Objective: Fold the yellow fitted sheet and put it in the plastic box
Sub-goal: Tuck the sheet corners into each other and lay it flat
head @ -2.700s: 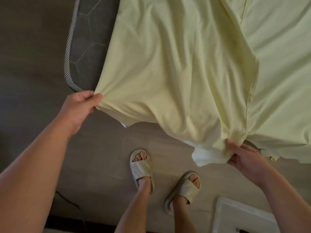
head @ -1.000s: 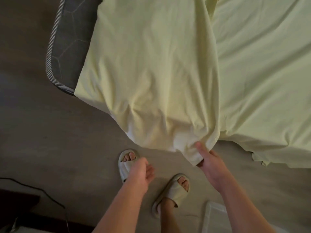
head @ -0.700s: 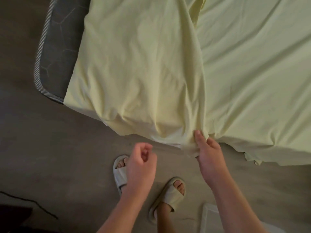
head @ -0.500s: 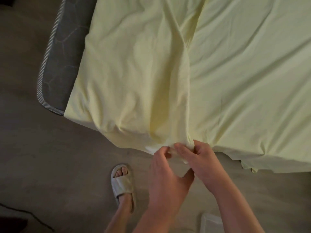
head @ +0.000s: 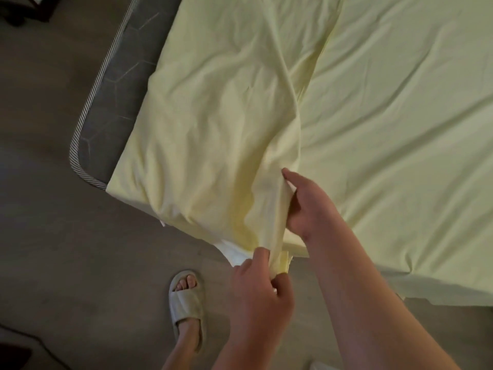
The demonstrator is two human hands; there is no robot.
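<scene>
Yellow sheet (head: 226,116) corner pinched in my left grip (head: 262,283), right grip (head: 306,206) clutching the fold — I should match corners squarely.

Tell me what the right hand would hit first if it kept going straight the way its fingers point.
The right hand points up-left into the raised fold of the yellow fitted sheet it already grips; it would probably push into that fabric first, mattress beneath.

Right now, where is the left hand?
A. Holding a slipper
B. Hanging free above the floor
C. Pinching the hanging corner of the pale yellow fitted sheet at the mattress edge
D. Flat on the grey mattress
C: the left hand is closed on the hanging corner of the pale yellow fitted sheet, just below the right hand.
</scene>
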